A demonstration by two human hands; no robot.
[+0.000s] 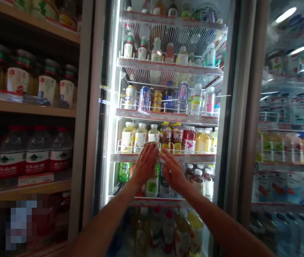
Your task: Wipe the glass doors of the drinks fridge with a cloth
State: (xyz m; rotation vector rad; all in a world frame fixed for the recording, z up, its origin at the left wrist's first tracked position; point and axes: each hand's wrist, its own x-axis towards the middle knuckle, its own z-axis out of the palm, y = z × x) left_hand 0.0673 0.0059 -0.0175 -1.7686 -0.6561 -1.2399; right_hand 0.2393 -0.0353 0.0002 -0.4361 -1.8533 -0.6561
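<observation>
Both my arms reach forward to the glass door [225,117] of a lit drinks fridge. My left hand [145,164] lies over a crumpled, pale brown cloth [153,144], its fingers together and pressing it toward the glass. Most of the cloth is hidden beneath that hand. Just to the right is my right hand [173,172], with fingers apart and nothing in its grasp; its fingertips come close to the cloth's edge. Behind the hands, bottles of brown tea [165,137] and a pale-labelled bottle [154,134] stand on a fridge shelf [194,158].
Wooden shelves [29,107] on the left carry jars [18,73] and red-capped water bottles [37,153]. A metal door frame [248,107] runs upright on the right, beside another glass-fronted fridge [288,164] full of drinks. A pixelated patch covers the lower left.
</observation>
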